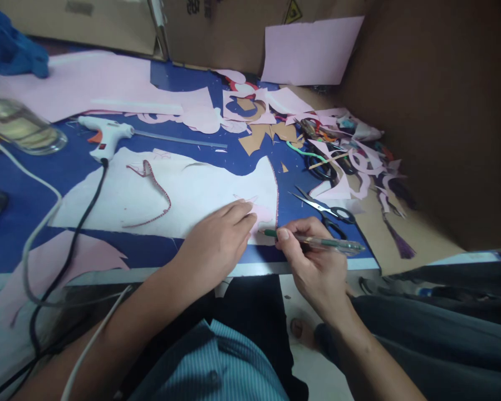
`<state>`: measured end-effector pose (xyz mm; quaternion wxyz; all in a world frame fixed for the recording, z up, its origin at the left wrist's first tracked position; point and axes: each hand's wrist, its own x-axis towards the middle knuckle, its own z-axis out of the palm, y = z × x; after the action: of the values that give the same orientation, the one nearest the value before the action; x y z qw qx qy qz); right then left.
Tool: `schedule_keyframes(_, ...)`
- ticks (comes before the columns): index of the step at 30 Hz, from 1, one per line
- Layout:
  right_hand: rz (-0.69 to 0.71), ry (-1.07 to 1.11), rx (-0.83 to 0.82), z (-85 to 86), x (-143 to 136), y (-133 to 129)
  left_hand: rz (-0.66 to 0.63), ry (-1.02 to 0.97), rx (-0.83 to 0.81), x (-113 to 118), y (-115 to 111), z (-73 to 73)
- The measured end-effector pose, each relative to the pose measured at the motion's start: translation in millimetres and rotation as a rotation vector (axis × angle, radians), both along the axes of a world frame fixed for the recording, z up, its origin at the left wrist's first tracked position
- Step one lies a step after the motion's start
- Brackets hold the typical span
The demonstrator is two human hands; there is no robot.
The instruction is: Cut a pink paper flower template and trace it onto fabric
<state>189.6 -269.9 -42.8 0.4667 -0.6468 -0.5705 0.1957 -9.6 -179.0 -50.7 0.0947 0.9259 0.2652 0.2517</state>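
Observation:
My right hand (317,262) grips a clear pen with green parts (323,243), its tip pointing left at a small pink paper piece (262,218). My left hand (217,239) lies flat, fingers stretched over that piece's left side. Beneath both is a white cloth piece (200,192) with dark red stitching along its right edge. A loose strip with red stitching (161,192) curls on the cloth's left part. Right of the cloth, black-handled scissors (323,207) lie with their blades apart.
A white glue gun (108,136) with a black cord rests at the left, near a glass jar (23,125). Pink paper sheets (104,83) lie at the back. Paper scraps (359,167) crowd the right side, before a tall cardboard wall (442,122). A person's legs (434,328) show at lower right.

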Motion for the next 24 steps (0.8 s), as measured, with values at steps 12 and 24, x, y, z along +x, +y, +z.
schedule_keyframes(12, 0.002, -0.013, 0.031, 1.2, -0.7, 1.7, -0.004, -0.005, 0.028, 0.6, -0.5, 2.1)
schedule_keyframes(24, 0.022, -0.015, 0.036, -0.1, 0.1, -1.8, -0.013, -0.012, 0.032, 1.2, -1.1, 1.7)
